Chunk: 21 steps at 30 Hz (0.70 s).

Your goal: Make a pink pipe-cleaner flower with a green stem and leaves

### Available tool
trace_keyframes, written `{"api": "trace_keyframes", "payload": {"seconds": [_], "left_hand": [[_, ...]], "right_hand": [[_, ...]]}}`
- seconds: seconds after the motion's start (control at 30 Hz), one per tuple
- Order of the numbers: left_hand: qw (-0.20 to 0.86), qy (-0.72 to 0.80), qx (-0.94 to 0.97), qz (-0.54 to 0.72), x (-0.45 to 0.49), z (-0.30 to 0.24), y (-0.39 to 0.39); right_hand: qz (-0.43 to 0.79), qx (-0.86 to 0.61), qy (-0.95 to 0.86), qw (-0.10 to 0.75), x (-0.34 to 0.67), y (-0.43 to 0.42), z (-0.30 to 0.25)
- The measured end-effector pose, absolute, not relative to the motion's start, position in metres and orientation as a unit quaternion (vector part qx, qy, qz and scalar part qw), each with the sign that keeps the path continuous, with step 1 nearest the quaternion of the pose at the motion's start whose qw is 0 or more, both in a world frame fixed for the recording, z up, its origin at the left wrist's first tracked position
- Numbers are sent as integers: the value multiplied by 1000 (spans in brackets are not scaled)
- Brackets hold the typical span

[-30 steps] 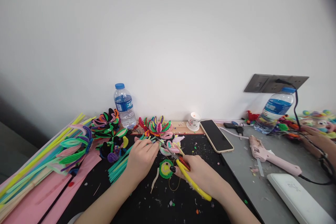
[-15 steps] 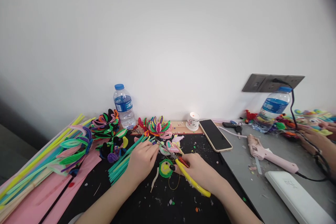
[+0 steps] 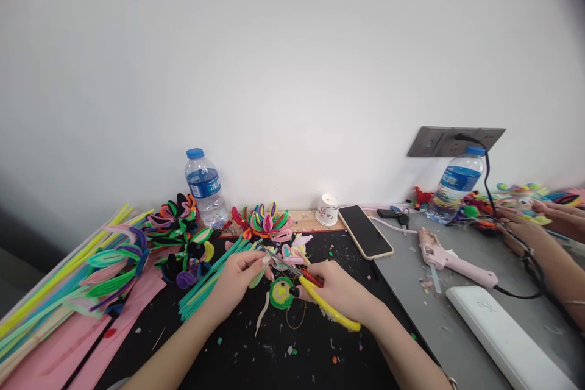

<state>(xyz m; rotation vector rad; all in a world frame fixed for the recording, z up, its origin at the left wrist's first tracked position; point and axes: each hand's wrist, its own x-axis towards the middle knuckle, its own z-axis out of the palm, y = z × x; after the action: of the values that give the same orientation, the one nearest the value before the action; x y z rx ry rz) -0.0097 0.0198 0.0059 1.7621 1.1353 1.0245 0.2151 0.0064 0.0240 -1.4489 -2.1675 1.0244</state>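
My left hand [image 3: 235, 280] pinches a small light-green pipe-cleaner piece [image 3: 257, 277] over the black mat [image 3: 256, 353]. My right hand [image 3: 340, 294] grips yellow-handled scissors [image 3: 315, 300], whose blades point left toward that piece. Just below the two hands lies a round green and yellow coil [image 3: 280, 294]. Pink and yellow petal loops [image 3: 294, 252] sit right behind the scissor tips. A bundle of teal pipe cleaners [image 3: 208, 277] lies under my left wrist.
Finished pipe-cleaner flowers [image 3: 264, 221] and a water bottle [image 3: 203, 187] stand at the back, long stems [image 3: 59, 280] at left. A paper cup [image 3: 327, 209], phone [image 3: 364, 231], pink glue gun [image 3: 450, 259] and white box [image 3: 503, 335] lie right. Another person's hands [image 3: 525, 225] work at far right.
The view has shifted a little to the right, so everything sits further left. My left hand now lifts a light-green piece between its fingers; the scissors stay beside it.
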Motion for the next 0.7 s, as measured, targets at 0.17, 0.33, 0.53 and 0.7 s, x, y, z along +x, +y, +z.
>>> {"api": "trace_keyframes", "payload": {"seconds": [0.17, 0.33, 0.53, 0.7], "left_hand": [[520, 385, 637, 419, -11, 3, 19], [598, 327, 605, 411, -11, 7, 15], [566, 307, 644, 413, -12, 8, 11], [528, 319, 685, 387, -15, 3, 11]], "right_hand": [[377, -495, -762, 181, 213, 4, 29], [377, -470, -777, 183, 210, 2, 35], [383, -425, -797, 194, 209, 1, 34], [390, -414, -796, 206, 208, 0, 30]]}}
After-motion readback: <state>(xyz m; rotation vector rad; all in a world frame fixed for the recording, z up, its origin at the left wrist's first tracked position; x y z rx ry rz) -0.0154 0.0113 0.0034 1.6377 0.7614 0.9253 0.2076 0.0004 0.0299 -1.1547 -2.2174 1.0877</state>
